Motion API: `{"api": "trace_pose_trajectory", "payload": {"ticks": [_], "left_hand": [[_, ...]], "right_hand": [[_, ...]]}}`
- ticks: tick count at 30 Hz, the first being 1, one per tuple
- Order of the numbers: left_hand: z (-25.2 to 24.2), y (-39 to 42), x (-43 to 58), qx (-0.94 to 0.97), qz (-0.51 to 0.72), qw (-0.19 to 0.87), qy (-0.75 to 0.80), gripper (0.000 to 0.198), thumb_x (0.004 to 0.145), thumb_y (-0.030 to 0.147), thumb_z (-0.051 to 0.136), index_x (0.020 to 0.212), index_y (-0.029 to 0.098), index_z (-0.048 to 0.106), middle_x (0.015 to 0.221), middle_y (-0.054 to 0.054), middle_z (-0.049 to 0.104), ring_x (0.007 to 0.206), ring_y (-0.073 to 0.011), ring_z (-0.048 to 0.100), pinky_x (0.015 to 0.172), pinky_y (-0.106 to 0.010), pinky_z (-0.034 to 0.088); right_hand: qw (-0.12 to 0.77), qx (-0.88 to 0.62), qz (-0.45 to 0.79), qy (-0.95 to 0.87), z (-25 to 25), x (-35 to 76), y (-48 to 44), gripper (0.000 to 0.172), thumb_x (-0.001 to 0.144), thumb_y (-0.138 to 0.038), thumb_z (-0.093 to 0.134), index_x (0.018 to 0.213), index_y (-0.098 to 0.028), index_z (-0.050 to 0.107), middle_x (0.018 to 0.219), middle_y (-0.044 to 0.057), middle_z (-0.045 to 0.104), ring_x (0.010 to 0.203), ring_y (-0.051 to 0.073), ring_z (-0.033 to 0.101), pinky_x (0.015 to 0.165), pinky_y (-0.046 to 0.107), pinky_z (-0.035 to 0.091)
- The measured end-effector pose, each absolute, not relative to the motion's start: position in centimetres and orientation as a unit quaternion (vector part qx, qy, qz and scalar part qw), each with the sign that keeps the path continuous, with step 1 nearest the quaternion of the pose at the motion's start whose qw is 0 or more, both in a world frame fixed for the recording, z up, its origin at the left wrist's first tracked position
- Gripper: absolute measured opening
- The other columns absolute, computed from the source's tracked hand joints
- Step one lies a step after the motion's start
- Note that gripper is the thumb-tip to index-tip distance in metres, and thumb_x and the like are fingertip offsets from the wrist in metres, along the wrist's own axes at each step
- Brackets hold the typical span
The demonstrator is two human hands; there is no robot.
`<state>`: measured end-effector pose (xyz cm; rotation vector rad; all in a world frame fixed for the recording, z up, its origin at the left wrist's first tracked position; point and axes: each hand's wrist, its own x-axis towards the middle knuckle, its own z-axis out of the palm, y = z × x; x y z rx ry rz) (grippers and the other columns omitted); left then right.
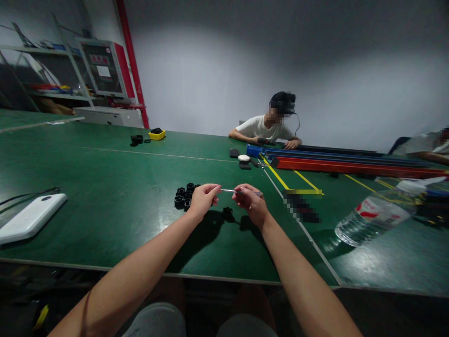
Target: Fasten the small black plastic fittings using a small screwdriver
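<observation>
My left hand [204, 198] and my right hand [249, 200] are raised together over the green table [105, 196], fingers pinched. Between them runs a thin metal tool [229, 190], a small screwdriver by its look; the right hand grips its handle end and the left hand pinches at its tip, perhaps on a tiny part I cannot make out. A cluster of several small black plastic parts [184, 195] lies just left of my left hand. One more black part [228, 213] sits on the table under my hands.
A white power bank [30, 217] with a cable lies at the left. A plastic water bottle [373, 216] lies on its side at the right. Long red and blue rails [351, 164] run across the far table, where a person in white [266, 128] sits. A yellow tray [156, 135] sits far back.
</observation>
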<state>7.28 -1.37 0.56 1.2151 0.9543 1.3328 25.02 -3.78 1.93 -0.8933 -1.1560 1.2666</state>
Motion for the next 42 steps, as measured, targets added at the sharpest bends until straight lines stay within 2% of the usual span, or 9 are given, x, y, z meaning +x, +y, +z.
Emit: {"api": "trace_pose_trajectory", "payload": {"ticks": [6, 13, 22, 37, 42], "left_hand": [[0.3, -1.2, 7.3, 0.509, 0.558, 0.519, 0.401, 0.037, 0.070, 0.043, 0.078, 0.088, 0.011, 0.073, 0.079, -0.007, 0.072, 0.048, -0.0078, 0.054, 0.043, -0.020, 0.043], [-0.1, -0.9, 7.1, 0.506, 0.559, 0.512, 0.411, 0.032, 0.076, 0.037, 0.074, 0.094, 0.010, 0.074, 0.081, -0.008, 0.073, 0.047, -0.0076, 0.054, 0.042, -0.020, 0.044], [-0.3, -0.8, 7.2, 0.543, 0.547, 0.468, 0.431, 0.026, 0.084, 0.026, 0.067, 0.102, 0.010, 0.075, 0.080, -0.008, 0.075, 0.045, -0.0075, 0.055, 0.042, -0.019, 0.045], [-0.6, -0.7, 7.1, 0.585, 0.540, 0.435, 0.420, 0.029, 0.087, 0.025, 0.063, 0.110, 0.011, 0.074, 0.086, -0.009, 0.076, 0.047, -0.0085, 0.056, 0.043, -0.020, 0.048], [-0.5, -0.8, 7.2, 0.561, 0.547, 0.458, 0.421, 0.029, 0.086, 0.024, 0.065, 0.110, 0.011, 0.074, 0.086, -0.009, 0.075, 0.048, -0.0084, 0.057, 0.043, -0.020, 0.048]], "right_hand": [[0.555, -0.355, 0.513, -0.550, 1.7, 25.2, -3.9, 0.027, 0.079, -0.045, 0.067, 0.088, -0.020, 0.070, 0.075, 0.005, 0.073, 0.056, 0.013, 0.056, 0.048, 0.023, 0.036], [0.548, -0.350, 0.452, -0.610, 1.5, 24.9, -3.7, 0.025, 0.081, -0.041, 0.065, 0.087, -0.018, 0.071, 0.074, 0.006, 0.073, 0.055, 0.012, 0.053, 0.046, 0.023, 0.030], [0.540, -0.342, 0.419, -0.645, 1.4, 24.9, -3.7, 0.024, 0.083, -0.041, 0.064, 0.090, -0.018, 0.071, 0.077, 0.006, 0.074, 0.058, 0.014, 0.055, 0.051, 0.026, 0.040], [0.537, -0.350, 0.422, -0.641, 1.3, 24.9, -3.5, 0.025, 0.084, -0.040, 0.063, 0.092, -0.018, 0.070, 0.080, 0.006, 0.074, 0.056, 0.013, 0.057, 0.050, 0.025, 0.041], [0.535, -0.346, 0.420, -0.646, 1.4, 24.9, -3.6, 0.026, 0.083, -0.042, 0.065, 0.091, -0.018, 0.070, 0.080, 0.006, 0.074, 0.057, 0.013, 0.057, 0.050, 0.026, 0.042]]}}
